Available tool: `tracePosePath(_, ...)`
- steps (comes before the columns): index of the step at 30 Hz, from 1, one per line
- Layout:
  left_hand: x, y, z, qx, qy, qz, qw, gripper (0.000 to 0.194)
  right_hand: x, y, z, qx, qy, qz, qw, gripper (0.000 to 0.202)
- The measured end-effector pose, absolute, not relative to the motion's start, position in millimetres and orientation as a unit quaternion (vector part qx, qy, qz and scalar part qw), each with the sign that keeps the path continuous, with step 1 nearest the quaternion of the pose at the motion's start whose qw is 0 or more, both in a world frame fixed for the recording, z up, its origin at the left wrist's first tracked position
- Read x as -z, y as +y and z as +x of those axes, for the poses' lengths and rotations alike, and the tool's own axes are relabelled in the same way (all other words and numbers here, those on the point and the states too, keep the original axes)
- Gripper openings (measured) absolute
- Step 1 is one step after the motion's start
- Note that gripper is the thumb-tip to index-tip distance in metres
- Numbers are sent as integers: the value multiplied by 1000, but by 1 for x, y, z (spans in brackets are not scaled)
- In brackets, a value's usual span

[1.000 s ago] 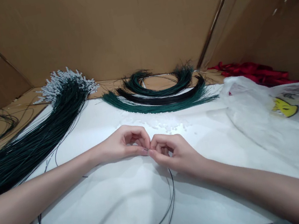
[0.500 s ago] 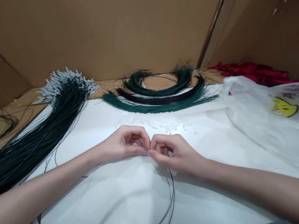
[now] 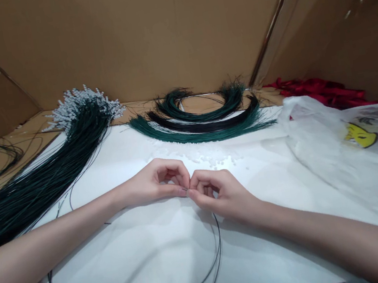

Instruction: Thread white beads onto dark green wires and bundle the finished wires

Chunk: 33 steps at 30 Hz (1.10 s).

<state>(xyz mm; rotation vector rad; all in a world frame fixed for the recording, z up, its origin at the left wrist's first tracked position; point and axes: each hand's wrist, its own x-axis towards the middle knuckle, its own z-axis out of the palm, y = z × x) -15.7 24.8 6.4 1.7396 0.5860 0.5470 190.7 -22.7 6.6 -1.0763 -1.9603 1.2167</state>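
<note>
My left hand [image 3: 168,178] and my right hand [image 3: 217,190] meet fingertip to fingertip over the middle of the white table surface [image 3: 151,263]. Each is closed in a pinch on a thin dark cord [image 3: 219,233], of which only a tiny bit shows between the fingertips. From under my right hand the cord hangs down and loops across the front of the surface to the left, passing near my left forearm. Just behind the hands lies a scatter of small white beads [image 3: 209,155].
Dark green cords [image 3: 45,170] with white beaded ends lie at the left. Curved bundles of green and black cords [image 3: 205,131] rest at the back. A clear plastic bag [image 3: 315,139] and red cloth [image 3: 325,92] are at the right. Cardboard walls [image 3: 142,33] stand around.
</note>
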Motion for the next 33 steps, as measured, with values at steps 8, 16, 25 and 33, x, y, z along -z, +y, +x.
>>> tracePosePath(8, -7, 25, -15, -232, 251, 743, 576, 13, -6, -23, 192, -455, -739, -404, 289, 10)
tracePosePath(16, -8, 24, -15, -229, 252, 744, 575, 12, -6, -22, 191, -463, -735, -402, 289, 10)
tracePosePath(25, -8, 24, -14, -226, 253, 747, 572, 13, -7, -21, 191, -463, -736, -402, 287, 10)
tracePosePath(33, -9, 24, -14, -228, 255, 750, 567, 13, -7, -22, 192, -462, -736, -403, 287, 10)
